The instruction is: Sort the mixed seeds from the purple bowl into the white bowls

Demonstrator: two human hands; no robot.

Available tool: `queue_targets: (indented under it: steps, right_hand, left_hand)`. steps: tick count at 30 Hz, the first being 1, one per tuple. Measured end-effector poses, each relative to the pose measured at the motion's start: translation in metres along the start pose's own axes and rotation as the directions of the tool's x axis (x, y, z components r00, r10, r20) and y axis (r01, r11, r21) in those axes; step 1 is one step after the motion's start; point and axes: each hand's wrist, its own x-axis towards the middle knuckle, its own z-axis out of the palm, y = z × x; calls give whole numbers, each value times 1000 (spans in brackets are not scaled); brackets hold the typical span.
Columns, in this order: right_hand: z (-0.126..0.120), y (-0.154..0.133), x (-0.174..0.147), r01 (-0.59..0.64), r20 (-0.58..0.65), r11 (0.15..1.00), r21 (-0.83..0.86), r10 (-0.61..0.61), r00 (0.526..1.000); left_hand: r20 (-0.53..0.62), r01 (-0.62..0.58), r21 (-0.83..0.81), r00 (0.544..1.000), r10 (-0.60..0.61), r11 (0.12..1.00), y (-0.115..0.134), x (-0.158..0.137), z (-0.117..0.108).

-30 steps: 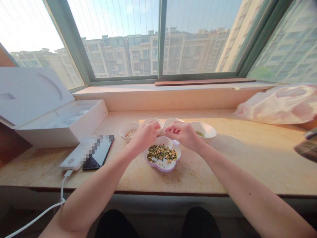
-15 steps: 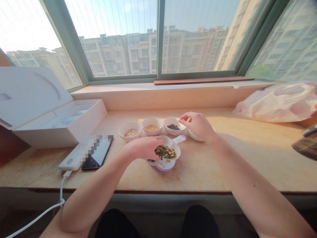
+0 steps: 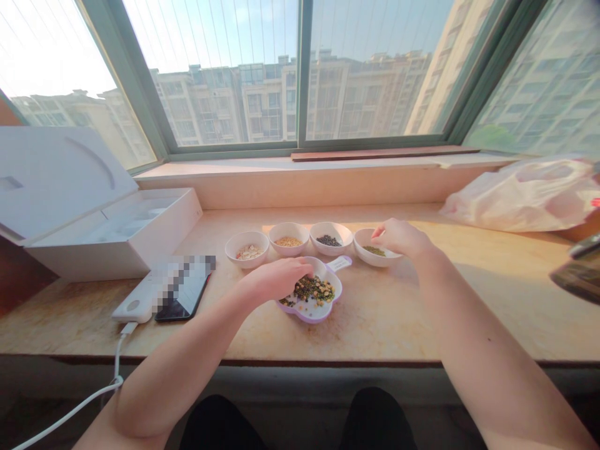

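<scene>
My left hand [image 3: 284, 279] reaches over a white dish with a purple rim and short handle [image 3: 313, 317], its fingertips bent down at the mixed beans [image 3: 319, 289]. Black, yellow and green ones lie together there. My right hand [image 3: 402, 238] is over the rightmost white bowl [image 3: 385, 261], which holds small green beans [image 3: 375, 250]. Its fingers are pinched together above them; whatever is between the fingertips is too small to make out. To the left stand bowls with black beans [image 3: 329, 240], yellow grains [image 3: 285, 241] and pale flat pieces [image 3: 248, 252].
An open white box [image 3: 117, 244] stands at the left. In front of it lie a white power bank [image 3: 134, 303] with a cable [image 3: 116, 356] and a black phone [image 3: 190, 294]. A plastic bag [image 3: 525, 194] and a dark shiny object [image 3: 579, 275] are at the right.
My right hand has shifted right, from beside the black-bean bowl to above the green-bean bowl, uncovering the green beans. My left hand has lifted and drawn back slightly within the dish.
</scene>
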Motion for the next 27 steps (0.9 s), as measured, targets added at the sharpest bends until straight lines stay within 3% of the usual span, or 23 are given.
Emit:
queue_targets:
  steps: [11,18,23,27]
  right_hand:
    - [5,3,3,32,17,999,-10,-32,999]
    - [-1,-11,-8,7,-108,1000,27,-4,994]
    - [7,-22,-13,215,-260,971,108,-181,948]
    - [13,-35,-21,417,-313,872,256,-334,889]
  left_hand:
    - [-10,41,45,999,-41,998,3,-1,-6]
    - [-100,11,18,995,-9,1000,6,-3,-15]
    - [-291,-34,-14,956,29,999,6,-3,-14]
    - [-406,-93,-34,911,71,995,6,-2,-12]
